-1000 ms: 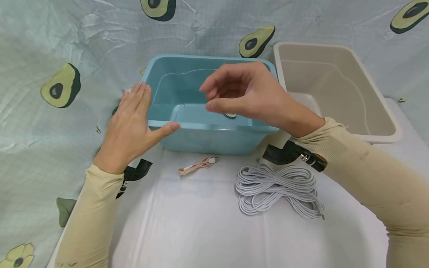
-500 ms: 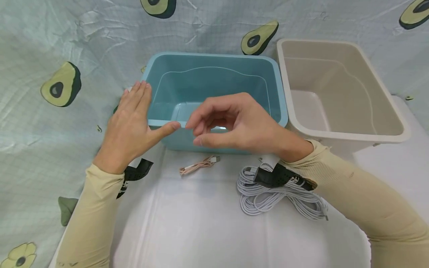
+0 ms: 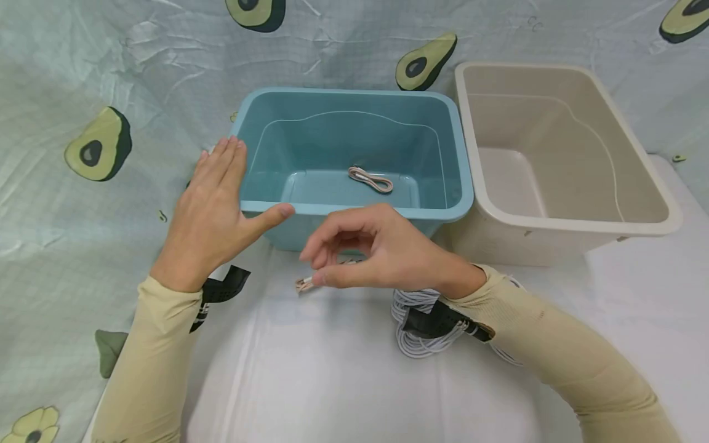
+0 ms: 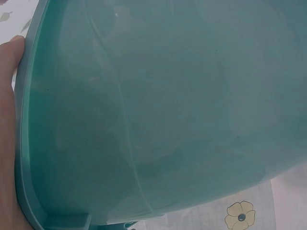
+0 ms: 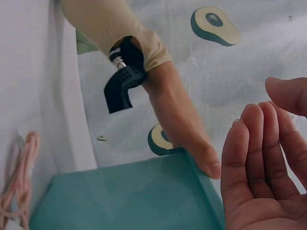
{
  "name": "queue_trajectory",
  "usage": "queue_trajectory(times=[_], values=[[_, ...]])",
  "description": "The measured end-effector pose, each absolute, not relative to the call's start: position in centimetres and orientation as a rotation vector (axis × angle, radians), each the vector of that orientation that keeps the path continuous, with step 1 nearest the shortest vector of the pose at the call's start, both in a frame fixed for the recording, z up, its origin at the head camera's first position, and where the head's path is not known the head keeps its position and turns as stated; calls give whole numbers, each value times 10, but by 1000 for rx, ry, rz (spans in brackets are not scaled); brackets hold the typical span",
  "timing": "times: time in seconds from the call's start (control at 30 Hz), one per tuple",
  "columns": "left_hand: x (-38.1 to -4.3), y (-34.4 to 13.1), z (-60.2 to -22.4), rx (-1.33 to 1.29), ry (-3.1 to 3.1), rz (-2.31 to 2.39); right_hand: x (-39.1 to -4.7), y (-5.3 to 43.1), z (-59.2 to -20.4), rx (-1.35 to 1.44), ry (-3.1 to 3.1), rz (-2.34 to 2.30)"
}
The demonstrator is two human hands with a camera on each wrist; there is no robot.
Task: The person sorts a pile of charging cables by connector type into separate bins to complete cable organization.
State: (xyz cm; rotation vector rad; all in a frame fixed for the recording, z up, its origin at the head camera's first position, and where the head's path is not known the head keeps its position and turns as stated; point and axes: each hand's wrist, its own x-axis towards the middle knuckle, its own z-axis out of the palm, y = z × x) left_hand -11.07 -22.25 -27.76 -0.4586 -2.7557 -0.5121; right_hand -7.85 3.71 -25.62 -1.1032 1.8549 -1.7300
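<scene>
My left hand (image 3: pixel 213 212) lies with straight fingers along the left rim of the blue bin (image 3: pixel 354 211), thumb over its front rim. In the left wrist view the bin's wall (image 4: pixel 182 105) fills most of the picture. My right hand (image 3: pixel 382 249) hovers in front of the bin, fingers loosely bent, holding nothing. Beneath it, a bundled pinkish charging cable (image 3: pixel 303 284) lies on the table, partly hidden by the fingers; the right wrist view shows this cable (image 5: pixel 18 187) at the left. Inside the blue bin rests another looped pale cable (image 3: pixel 370 179).
A beige bin (image 3: pixel 576 224) stands right of the blue one, touching or nearly touching it. On the white table (image 3: pixel 332 381), a large coil of grey-white cable (image 3: pixel 415 344) lies partly under my right forearm. An avocado-print sheet (image 3: pixel 183 55) hangs behind and left.
My right hand has come out from over the blue bin, moving toward me and down above the pinkish cable. The cable inside the bin is now uncovered. My left hand has stayed put.
</scene>
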Motion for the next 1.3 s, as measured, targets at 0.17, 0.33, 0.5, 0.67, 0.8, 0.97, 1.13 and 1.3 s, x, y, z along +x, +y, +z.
queue_trajectory(times=[0.17,0.33,0.5,0.67,0.8,0.97,1.13,1.3], values=[[-111,-221,-278,-462,-2746,-503,-76,36,-272,-1086,1865,-1737],[-111,-221,-279,-467,-2737,-494,-76,33,-288,-1066,1873,-1746],[-112,-222,-280,-469,-2735,-498,-78,28,-302,-1021,1912,-1736],[-112,-223,-280,-462,-2748,-492,-83,26,-314,-1011,1950,-1739],[-112,-223,-280,-461,-2752,-489,-88,27,-321,-985,1972,-1736],[-113,-223,-281,-460,-2755,-496,-93,28,-327,-912,1978,-1741],[-113,-223,-281,-460,-2748,-491,-97,27,-334,-889,2033,-1695],[-113,-223,-281,-467,-2738,-499,-97,26,-337,-907,2119,-1593]])
